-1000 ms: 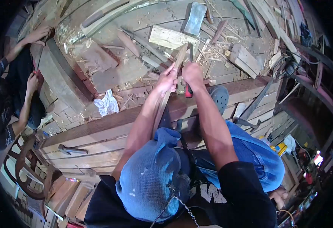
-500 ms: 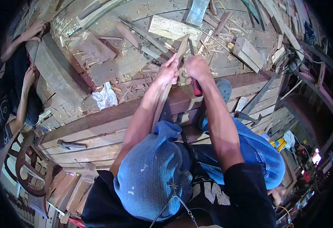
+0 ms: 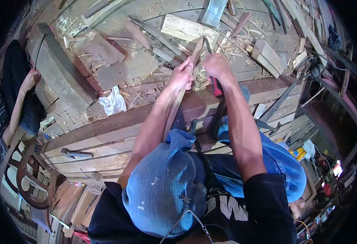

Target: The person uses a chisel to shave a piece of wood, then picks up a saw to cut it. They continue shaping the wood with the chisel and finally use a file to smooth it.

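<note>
My left hand [image 3: 181, 76] is wrapped around a long, narrow wooden strip [image 3: 196, 52], which slants back toward my lap, its lower end against my jeans. In my closed right hand [image 3: 218, 66] is a tool with a narrow dark blade and a red-and-black handle [image 3: 217, 88]. Its blade points away from me and meets the strip's far tip in this view. The handle's upper part is hidden in my fist. Just beyond the strip's tip lies a pale wood block [image 3: 186, 27].
A dark beam [image 3: 146, 115] crosses in front of me above light planks. A hammer [image 3: 76, 153] lies on the planks, a crumpled white cloth [image 3: 113, 101] beyond the beam. Wood offcuts and shavings litter the floor. At left, another person's hand [image 3: 30, 79] holds a thin tool by a curved timber [image 3: 58, 77].
My right hand has shifted slightly right, and the tool has tilted so its blade leans toward the strip's tip. The other person's upper hand has left view.
</note>
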Available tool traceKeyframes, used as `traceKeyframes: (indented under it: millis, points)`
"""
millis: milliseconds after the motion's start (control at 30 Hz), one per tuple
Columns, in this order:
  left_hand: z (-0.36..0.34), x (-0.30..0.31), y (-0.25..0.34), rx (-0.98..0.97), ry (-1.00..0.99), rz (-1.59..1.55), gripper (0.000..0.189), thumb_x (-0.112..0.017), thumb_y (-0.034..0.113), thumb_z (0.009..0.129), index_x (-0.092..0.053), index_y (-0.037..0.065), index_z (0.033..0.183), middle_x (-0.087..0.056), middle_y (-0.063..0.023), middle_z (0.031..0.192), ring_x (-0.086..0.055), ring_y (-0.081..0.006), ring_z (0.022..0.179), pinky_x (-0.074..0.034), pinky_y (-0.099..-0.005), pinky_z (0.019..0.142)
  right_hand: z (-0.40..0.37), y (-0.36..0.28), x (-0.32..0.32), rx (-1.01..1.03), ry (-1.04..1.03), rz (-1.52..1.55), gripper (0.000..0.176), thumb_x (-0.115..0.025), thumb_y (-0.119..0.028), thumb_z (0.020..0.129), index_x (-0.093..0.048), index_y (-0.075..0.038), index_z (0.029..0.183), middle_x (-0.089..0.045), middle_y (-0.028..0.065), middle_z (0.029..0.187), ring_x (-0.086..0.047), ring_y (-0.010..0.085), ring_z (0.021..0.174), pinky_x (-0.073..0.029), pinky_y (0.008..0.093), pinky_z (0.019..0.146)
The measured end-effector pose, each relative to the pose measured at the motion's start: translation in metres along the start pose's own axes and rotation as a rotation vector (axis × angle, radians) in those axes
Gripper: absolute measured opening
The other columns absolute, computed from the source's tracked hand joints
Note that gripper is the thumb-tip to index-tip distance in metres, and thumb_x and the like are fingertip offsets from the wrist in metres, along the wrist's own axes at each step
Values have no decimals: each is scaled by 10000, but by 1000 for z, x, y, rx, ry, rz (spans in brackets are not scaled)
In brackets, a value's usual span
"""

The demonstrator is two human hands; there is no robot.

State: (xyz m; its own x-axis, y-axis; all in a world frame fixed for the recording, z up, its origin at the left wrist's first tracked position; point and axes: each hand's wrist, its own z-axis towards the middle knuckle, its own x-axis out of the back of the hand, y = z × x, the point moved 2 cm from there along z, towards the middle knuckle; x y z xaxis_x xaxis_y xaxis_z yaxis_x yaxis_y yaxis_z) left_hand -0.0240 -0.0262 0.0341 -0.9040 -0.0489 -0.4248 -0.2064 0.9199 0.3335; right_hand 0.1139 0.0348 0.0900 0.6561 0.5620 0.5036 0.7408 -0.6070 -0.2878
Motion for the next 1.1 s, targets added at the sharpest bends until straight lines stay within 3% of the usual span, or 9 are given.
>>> traceKeyframes:
  millis: [133,200,300,433,533,733,833,1000,1100]
  points:
    - [0,-3,3,23,8,-5,502,-440,296,1012,-284,246,1487,-395,10,653,-332,-76,459,-299,-237,400,16,8,-13,2,65,-143,337,-450,-169,875,-656,85,794,-651,227,671,-688,313,625,-556,406,620]
    - [0,-2,1,9,-4,-20,492,-430,275,1016,-289,229,1485,-385,24,632,-324,-74,444,-299,-239,393,17,6,-25,-85,-24,-59,350,-473,-198,843,-674,89,845,-663,280,780,-686,384,815,-551,417,763]
    - [-1,-4,-3,-29,27,12,478,-433,263,1014,-316,198,1473,-384,35,612,-328,-72,432,-313,-234,384,25,15,-40,38,259,-99,359,-476,-221,855,-682,73,846,-665,283,821,-678,376,870,-539,414,808]
    - [-4,-1,-16,-4,45,-28,477,-482,291,997,-365,217,1453,-423,23,563,-372,-84,409,-336,-257,366,36,13,-34,-145,100,39,356,-434,-202,872,-691,44,852,-669,253,787,-679,369,853,-534,415,821]
    - [4,0,-3,-47,1,-32,500,-464,257,1001,-315,208,1476,-423,20,663,-360,-68,465,-309,-220,396,27,19,-31,-55,158,-48,347,-414,-168,875,-686,42,819,-664,245,731,-696,325,782,-552,392,751]
    - [5,0,-5,-2,-5,-3,492,-469,269,1003,-329,210,1471,-443,11,699,-388,-70,495,-303,-219,400,3,28,-17,-130,168,149,542,-361,-324,975,-638,74,733,-632,225,614,-673,299,550,-548,399,642]
    - [2,0,-1,54,0,-14,504,-482,268,1000,-322,210,1475,-524,5,894,-410,-71,514,-323,-224,398,6,23,-12,-121,50,141,515,-398,-299,961,-631,111,752,-636,238,632,-672,313,548,-546,422,602]
    - [4,-3,-5,-15,47,31,507,-502,251,991,-337,209,1469,-514,14,799,-415,-66,505,-330,-225,393,10,19,-2,-161,-26,117,462,-407,-261,932,-646,111,796,-646,263,698,-676,330,582,-552,404,665]
    - [2,-7,-4,-48,73,84,494,-515,248,985,-368,203,1455,-479,21,685,-403,-61,486,-326,-223,387,19,22,2,20,-16,-81,360,-450,-201,879,-666,83,834,-663,257,759,-684,343,634,-552,392,700]
